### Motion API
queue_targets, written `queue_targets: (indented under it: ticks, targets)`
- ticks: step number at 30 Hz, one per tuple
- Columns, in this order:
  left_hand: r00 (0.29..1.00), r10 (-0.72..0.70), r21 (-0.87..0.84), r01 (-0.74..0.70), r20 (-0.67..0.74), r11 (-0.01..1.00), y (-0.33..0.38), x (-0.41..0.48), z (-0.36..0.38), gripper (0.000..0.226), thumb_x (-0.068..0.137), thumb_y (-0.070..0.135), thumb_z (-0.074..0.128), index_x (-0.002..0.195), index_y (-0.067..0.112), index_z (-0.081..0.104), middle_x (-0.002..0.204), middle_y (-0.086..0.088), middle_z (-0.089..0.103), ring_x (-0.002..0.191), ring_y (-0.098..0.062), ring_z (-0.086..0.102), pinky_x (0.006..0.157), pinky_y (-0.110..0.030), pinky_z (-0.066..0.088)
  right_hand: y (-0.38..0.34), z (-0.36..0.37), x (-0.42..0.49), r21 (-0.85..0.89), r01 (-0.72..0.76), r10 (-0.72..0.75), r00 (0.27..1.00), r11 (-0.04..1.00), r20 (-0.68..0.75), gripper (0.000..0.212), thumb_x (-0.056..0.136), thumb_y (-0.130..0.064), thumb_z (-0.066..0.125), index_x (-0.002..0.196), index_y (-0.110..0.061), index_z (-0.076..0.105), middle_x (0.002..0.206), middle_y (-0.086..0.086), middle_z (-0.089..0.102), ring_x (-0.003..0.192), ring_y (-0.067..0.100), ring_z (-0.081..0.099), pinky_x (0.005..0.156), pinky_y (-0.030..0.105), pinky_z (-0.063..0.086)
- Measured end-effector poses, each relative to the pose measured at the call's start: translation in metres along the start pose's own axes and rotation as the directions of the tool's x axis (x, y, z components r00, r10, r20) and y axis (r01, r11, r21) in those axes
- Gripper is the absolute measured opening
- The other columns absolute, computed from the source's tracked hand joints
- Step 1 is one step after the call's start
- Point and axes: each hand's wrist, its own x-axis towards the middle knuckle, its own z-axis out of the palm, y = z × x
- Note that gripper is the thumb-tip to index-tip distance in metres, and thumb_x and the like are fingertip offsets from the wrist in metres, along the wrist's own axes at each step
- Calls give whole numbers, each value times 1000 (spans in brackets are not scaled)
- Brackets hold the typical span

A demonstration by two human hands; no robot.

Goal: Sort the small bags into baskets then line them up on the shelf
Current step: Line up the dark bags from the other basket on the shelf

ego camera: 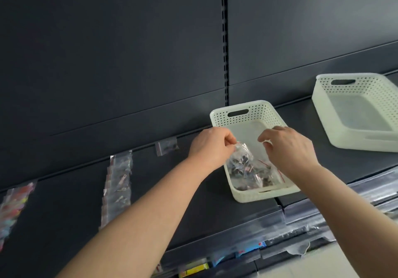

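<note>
A white perforated basket (241,114) stands on the dark shelf (163,191), with several small clear bags of dark parts (252,176) lying at its near end. My left hand (212,146) pinches the top of a clear bag (242,151) that hangs over the basket. Just to the right, my right hand (288,146) hovers above the basket with its fingers curled; I cannot tell whether it touches a bag. On the shelf to the left lie one small bag (167,146), a row of clear bags with metal parts (118,183) and a row of bags with colourful contents (13,209).
A second white basket (323,97), with nothing in it, stands on the shelf at the right. The dark back panel (107,51) rises behind the shelf. Below the shelf's front edge, a lower shelf holds packaged goods (193,269).
</note>
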Motion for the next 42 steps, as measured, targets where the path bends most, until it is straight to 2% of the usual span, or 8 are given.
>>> queue_targets:
  ticks: [6,12,17,20,26,29,32,42]
  targets:
    - [998,63,264,-59,-5,963,19,17,19,18,96,29,59,111,29,70,110,3,68,111,-18,56,86,-34,48,21,0,-7,70,-9,13,998,997,-57,26,96,-18,48,107,-31,68,105,-10,67,99,15,60,63,28,48]
    - [992,67,661,-122,108,740,32,35,52,14,98,26,53,101,21,66,100,2,65,102,-22,44,79,-38,29,22,6,-12,86,51,-50,999,995,-13,28,97,-17,45,110,-29,67,106,-10,66,96,13,61,59,24,42]
    - [997,51,349,-65,49,935,33,38,53,13,95,24,59,95,28,70,100,8,69,103,-18,54,92,-38,40,24,6,-10,117,40,-39,999,992,-11,28,97,-19,44,110,-30,67,106,-11,66,95,13,62,63,26,48]
    - [999,-38,22,39,-39,999,31,32,35,16,94,17,56,88,26,68,90,14,66,89,-13,62,80,-31,51,23,7,-8,132,26,-27,1000,991,9,28,97,-20,45,111,-32,65,107,-13,66,95,12,62,65,28,51]
    - [934,-347,-696,192,-88,692,11,15,-4,16,98,10,51,87,18,59,102,-5,69,85,-19,66,78,-36,58,-15,1,7,560,-38,-18,995,828,95,31,97,-30,50,126,-22,56,107,-9,65,94,11,61,82,28,51]
    - [895,-438,-817,189,-85,544,-7,2,-18,13,99,12,51,92,17,60,106,-8,69,97,-24,69,84,-39,59,-50,-4,15,803,-173,-54,968,570,247,39,93,-36,58,127,-18,54,107,-8,66,97,9,63,88,30,53]
    - [855,-516,-886,197,-54,419,-26,-13,-30,9,100,14,53,97,16,61,108,-9,69,95,-24,70,79,-34,59,-81,-2,20,894,-289,-83,938,342,335,26,91,-25,64,112,-11,65,89,0,73,83,10,71,72,25,56]
    - [779,-626,-873,287,-27,394,-95,-43,-42,6,99,16,56,98,15,61,97,-3,70,82,-17,66,77,-31,58,-143,18,15,844,-332,-145,894,422,424,9,86,-7,66,82,-14,69,78,6,71,70,13,67,71,26,58]
